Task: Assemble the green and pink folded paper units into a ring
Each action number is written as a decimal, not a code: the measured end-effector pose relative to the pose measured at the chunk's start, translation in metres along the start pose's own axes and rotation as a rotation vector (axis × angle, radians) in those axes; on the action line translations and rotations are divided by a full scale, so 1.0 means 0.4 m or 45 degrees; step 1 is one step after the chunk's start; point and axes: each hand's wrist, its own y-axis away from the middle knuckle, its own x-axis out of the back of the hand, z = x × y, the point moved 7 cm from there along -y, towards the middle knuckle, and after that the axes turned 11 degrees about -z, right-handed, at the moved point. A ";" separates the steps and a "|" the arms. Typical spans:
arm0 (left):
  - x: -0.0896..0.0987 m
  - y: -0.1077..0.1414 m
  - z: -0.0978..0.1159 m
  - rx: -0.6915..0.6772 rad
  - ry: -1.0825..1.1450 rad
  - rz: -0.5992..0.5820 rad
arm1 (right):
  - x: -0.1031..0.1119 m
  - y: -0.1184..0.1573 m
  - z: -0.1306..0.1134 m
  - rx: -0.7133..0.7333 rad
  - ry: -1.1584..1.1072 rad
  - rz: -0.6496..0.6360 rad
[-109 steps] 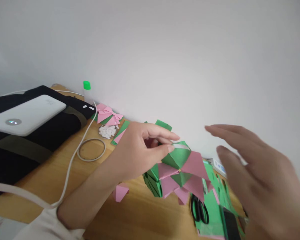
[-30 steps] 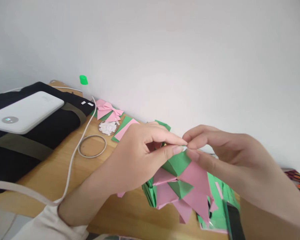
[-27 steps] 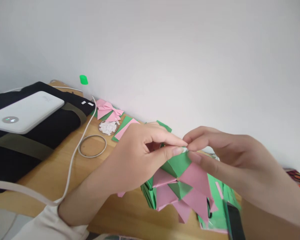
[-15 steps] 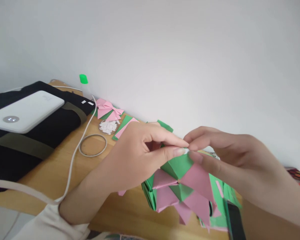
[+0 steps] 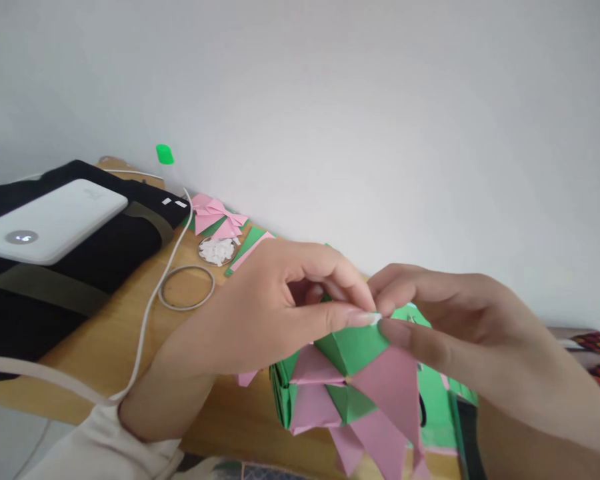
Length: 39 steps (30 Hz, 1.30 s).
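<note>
White strip (image 5: 375, 319) mostly hidden by left hand (image 5: 280, 310) and right hand (image 5: 453, 317); white device (image 5: 55, 220) cut off at left edge

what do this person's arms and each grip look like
The left grip and right grip are human hands, ungloved, with no rings visible. A loose, creased off-white sleeve covers part of the left forearm; the right forearm is bare as far as it shows.
</note>
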 end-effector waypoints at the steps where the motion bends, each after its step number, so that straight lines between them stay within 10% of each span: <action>1: -0.002 -0.005 0.003 -0.003 0.010 -0.020 | 0.002 0.001 0.000 -0.009 0.006 -0.008; 21: -0.078 -0.063 -0.026 -0.032 -0.025 -0.258 | -0.002 0.031 0.104 0.121 -0.237 0.030; 27: -0.086 -0.055 0.001 -0.191 -0.651 0.147 | -0.006 0.053 0.184 0.197 -0.393 0.325; 33: -0.166 -0.048 0.020 -0.246 -0.972 0.142 | 0.002 0.116 0.191 0.211 -0.040 0.718; 39: -0.210 -0.055 0.038 -0.265 -1.173 0.089 | -0.005 0.158 0.167 0.125 0.481 0.758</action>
